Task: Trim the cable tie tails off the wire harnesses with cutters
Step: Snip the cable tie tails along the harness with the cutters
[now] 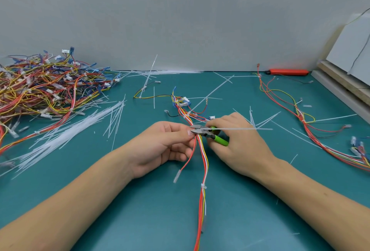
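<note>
In the middle of the green mat (140,210), the left hand (160,150) pinches the wire harness (202,150) beside its tie; the right hand (238,146) is curled around the green-handled cutters (202,130), whose jaws sit at the cable tie tail (236,129); I think the blades should lie flat against the tie head, away from the wires, before squeezing.

Bright even light, soft shadows, wide-angle bending at edges.
</note>
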A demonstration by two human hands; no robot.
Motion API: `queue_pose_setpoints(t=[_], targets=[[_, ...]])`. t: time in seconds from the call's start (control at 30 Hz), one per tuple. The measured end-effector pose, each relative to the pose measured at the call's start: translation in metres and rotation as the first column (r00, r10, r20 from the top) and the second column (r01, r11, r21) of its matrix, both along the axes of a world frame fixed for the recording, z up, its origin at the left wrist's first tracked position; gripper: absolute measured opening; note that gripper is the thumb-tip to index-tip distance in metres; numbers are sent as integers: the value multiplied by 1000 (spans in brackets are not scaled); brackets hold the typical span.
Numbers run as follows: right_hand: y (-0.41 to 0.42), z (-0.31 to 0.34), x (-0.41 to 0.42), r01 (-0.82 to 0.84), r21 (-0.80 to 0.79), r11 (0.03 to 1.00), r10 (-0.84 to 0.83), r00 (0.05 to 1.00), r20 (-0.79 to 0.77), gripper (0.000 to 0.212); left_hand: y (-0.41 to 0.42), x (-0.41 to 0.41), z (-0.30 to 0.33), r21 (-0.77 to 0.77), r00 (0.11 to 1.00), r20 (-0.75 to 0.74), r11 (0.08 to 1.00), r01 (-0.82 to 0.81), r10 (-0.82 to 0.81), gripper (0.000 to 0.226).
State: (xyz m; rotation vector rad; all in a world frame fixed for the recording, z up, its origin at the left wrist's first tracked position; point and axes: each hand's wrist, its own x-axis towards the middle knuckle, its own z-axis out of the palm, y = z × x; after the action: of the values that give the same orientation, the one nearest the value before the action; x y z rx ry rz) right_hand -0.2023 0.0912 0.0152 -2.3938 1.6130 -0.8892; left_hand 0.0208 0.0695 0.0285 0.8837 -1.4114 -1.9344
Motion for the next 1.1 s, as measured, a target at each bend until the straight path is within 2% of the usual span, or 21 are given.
queue_pose_setpoints(t=[0.07, 0.17, 0.33, 0.5, 0.6, 0.77, 1.0, 1.1], targets=[[2, 3, 2, 10, 25, 1000, -10, 1000, -1, 7, 0, 1, 0, 0, 1000, -4, 1000, 2, -2, 13], [2, 5, 1, 60, 81, 995, -57, 998, -35, 27, -1, 1, -1, 0, 1000, -5, 1000, 10, -10, 11], [2, 5, 1, 84, 101, 991, -80, 996, -48, 30, 0, 1, 1, -3, 1000, -3, 1000, 19, -19, 12], [3, 9, 4, 24, 102, 995, -24, 1000, -2, 12, 1, 1, 2, 9, 1000, -6, 1000, 5, -5, 11], [4, 10, 4, 32, 84, 996, -34, 999, 27, 31, 1, 0, 1, 21, 1000, -5, 1000, -16, 16, 9], [5, 9, 4, 38, 94, 995, -39, 999, 8, 35, 1, 0, 0, 26, 1000, -11, 1000, -13, 13, 8], [2, 6, 1, 19, 93, 996, -19, 1000, 5, 29, -2, 1, -2, 19, 1000, -6, 1000, -8, 8, 10], [1, 6, 1, 12, 100, 995, -11, 1000, -14, 11, -2, 1, -2, 15, 1000, -3, 1000, -8, 8, 11]])
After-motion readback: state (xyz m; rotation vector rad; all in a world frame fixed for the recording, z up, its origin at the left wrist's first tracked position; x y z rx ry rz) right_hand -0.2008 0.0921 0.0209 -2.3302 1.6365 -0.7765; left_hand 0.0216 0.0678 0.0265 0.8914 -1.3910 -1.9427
